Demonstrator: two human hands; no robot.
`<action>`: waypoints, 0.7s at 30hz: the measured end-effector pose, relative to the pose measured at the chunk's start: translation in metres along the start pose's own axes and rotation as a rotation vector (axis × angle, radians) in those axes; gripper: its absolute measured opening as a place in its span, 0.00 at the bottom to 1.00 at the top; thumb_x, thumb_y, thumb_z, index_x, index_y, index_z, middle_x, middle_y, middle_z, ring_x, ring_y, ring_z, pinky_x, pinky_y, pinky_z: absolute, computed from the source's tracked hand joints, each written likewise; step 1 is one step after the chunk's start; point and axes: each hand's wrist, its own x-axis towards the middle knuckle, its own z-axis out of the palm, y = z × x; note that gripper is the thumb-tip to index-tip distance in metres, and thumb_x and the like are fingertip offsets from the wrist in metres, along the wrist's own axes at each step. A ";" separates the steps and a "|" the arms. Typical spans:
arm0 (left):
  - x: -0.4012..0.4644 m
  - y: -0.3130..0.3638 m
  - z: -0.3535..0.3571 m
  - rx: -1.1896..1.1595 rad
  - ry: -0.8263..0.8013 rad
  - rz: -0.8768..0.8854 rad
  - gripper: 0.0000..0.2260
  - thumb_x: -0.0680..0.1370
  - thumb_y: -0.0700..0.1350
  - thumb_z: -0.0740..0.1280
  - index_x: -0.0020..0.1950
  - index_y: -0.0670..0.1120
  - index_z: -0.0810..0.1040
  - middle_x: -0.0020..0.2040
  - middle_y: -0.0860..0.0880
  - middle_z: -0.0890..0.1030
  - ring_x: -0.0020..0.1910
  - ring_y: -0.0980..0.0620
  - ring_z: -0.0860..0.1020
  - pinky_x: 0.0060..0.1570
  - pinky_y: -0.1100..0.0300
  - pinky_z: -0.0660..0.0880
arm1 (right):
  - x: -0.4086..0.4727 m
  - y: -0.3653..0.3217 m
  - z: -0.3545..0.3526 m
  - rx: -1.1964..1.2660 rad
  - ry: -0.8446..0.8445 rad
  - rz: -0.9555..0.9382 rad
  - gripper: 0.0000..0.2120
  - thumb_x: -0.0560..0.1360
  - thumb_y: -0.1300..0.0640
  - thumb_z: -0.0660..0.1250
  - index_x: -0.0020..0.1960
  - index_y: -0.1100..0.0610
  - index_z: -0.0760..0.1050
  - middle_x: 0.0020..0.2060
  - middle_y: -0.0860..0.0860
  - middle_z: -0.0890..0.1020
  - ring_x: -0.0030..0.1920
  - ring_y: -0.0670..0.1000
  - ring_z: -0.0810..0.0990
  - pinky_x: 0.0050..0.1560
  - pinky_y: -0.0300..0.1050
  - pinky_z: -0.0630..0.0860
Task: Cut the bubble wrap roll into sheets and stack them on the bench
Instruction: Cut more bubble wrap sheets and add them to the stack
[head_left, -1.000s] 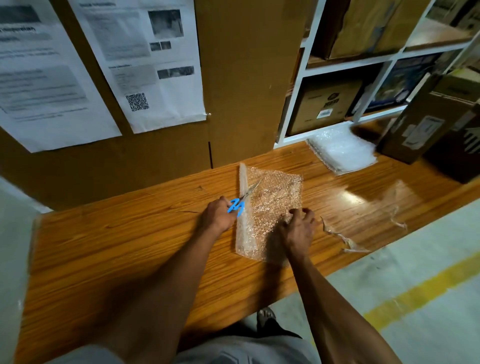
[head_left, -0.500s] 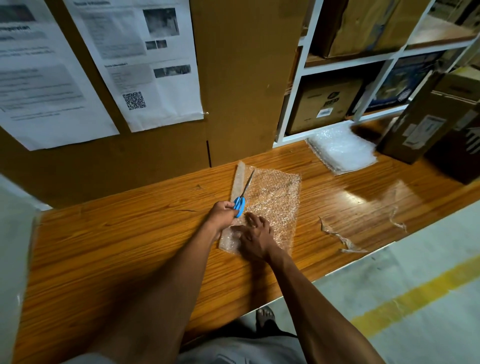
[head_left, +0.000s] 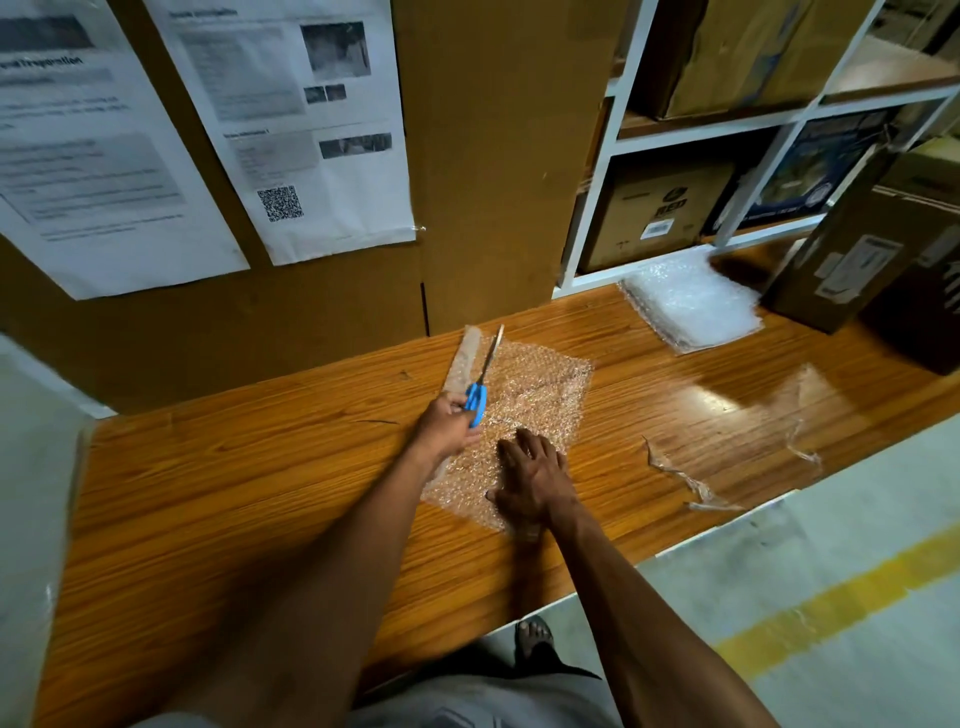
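The worktop (head_left: 260, 493) is carrying a clear bubble wrap sheet (head_left: 535, 395) lying flat mid-bench, a narrow strip (head_left: 462, 358) parting along its left edge. Your right hand (head_left: 530, 480) is pressing it, fingers straight. Your left hand (head_left: 447, 423) is gripping blue-handled scissors (head_left: 480, 387). Finished sheets (head_left: 691, 306) are stacking far right.

1 pair of scissors (head_left: 480, 382), 1 bubble wrap sheet (head_left: 524, 410) under 2 hands, 1 stack of sheets (head_left: 691, 304), 2 scrap strips, 2 posted papers, 1 bench (head_left: 260, 483)
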 end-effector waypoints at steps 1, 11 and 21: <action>-0.002 -0.002 0.004 0.006 -0.037 -0.022 0.12 0.84 0.35 0.62 0.67 0.42 0.72 0.64 0.39 0.78 0.55 0.43 0.83 0.51 0.53 0.83 | 0.000 0.001 -0.001 0.004 -0.010 0.007 0.45 0.73 0.33 0.71 0.83 0.43 0.56 0.84 0.51 0.50 0.83 0.61 0.49 0.80 0.66 0.52; 0.014 -0.027 -0.045 0.382 0.396 0.038 0.11 0.79 0.42 0.69 0.62 0.46 0.77 0.60 0.42 0.83 0.56 0.41 0.83 0.57 0.49 0.80 | 0.003 0.023 -0.012 -0.014 -0.009 0.186 0.34 0.81 0.49 0.66 0.82 0.48 0.56 0.83 0.52 0.53 0.82 0.62 0.52 0.79 0.67 0.55; -0.031 -0.021 0.008 -0.152 -0.263 -0.113 0.09 0.83 0.36 0.66 0.62 0.35 0.76 0.58 0.38 0.82 0.58 0.43 0.83 0.58 0.52 0.81 | -0.006 -0.011 0.005 0.021 -0.006 0.013 0.39 0.80 0.46 0.66 0.84 0.52 0.51 0.84 0.55 0.50 0.83 0.60 0.51 0.80 0.63 0.57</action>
